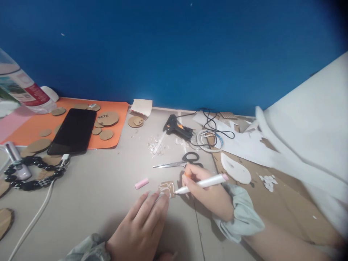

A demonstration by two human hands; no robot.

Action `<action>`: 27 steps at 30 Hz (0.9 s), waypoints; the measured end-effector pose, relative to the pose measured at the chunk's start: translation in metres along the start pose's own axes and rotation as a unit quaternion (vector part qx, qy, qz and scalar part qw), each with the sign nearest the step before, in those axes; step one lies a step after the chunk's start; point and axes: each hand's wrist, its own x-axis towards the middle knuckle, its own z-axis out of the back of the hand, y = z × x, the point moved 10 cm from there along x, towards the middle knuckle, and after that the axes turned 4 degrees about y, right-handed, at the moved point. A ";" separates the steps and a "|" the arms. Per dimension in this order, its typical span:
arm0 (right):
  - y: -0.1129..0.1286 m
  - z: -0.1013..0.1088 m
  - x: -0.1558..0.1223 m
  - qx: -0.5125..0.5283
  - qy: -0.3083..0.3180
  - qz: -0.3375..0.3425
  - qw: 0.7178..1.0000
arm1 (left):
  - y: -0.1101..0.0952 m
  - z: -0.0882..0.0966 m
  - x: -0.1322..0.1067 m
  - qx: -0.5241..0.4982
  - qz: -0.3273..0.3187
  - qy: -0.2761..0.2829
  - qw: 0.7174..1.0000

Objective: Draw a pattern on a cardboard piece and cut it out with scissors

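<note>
My right hand (209,197) grips a white marker (210,181) with a pink end, its tip pointing left. The tip is at the right edge of a small brown cardboard piece (171,187) with white curved lines on it. My left hand (144,221) lies palm down with fingers stretched, fingertips on the near side of that piece and covering part of it. A pink marker cap (141,183) rests left of the piece. Beyond my right hand lie scissors (170,165) with dark handles, partly hidden by the hand.
A glue gun (176,127) with coiled cables and white scraps (156,145) lies farther back. At left are a black phone (73,131), orange paper (119,127) with cardboard discs, a bottle (25,87) and a beaded bracelet (28,185). Cardboard (282,210) and white paper lie at right.
</note>
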 end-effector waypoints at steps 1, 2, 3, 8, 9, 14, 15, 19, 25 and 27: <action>0.000 0.000 0.000 0.002 -0.003 -0.001 1.000 | -0.001 0.005 0.000 -0.002 -0.003 -0.023 1.000; 0.001 0.000 0.000 0.001 -0.001 0.002 1.000 | -0.001 0.004 -0.001 0.001 -0.002 -0.022 1.000; 0.002 -0.002 0.000 -0.001 0.006 0.007 1.000 | -0.001 0.004 -0.001 0.002 -0.001 -0.023 1.000; 0.004 -0.002 -0.001 -0.004 0.010 0.008 1.000 | -0.001 0.001 -0.003 0.001 0.002 -0.039 0.999; 0.004 -0.003 -0.001 -0.006 0.011 0.009 1.000 | -0.001 0.000 -0.004 -0.002 0.002 -0.040 0.999; -0.001 -0.006 0.000 0.033 0.022 -0.003 0.999 | 0.000 0.002 -0.002 -0.003 0.004 -0.025 1.000; -0.004 -0.004 0.000 0.053 0.010 -0.013 0.998 | 0.000 0.005 -0.001 -0.004 0.002 -0.028 1.000; -0.009 -0.001 0.002 0.085 -0.019 -0.030 0.996 | -0.001 0.012 0.004 0.002 -0.005 -0.017 1.000; -0.012 -0.002 0.003 0.067 -0.012 -0.032 0.997 | -0.001 0.017 0.006 0.001 -0.001 -0.029 1.000; -0.013 -0.005 0.003 0.072 0.007 -0.032 0.997 | -0.001 0.015 0.006 0.001 -0.002 -0.024 1.000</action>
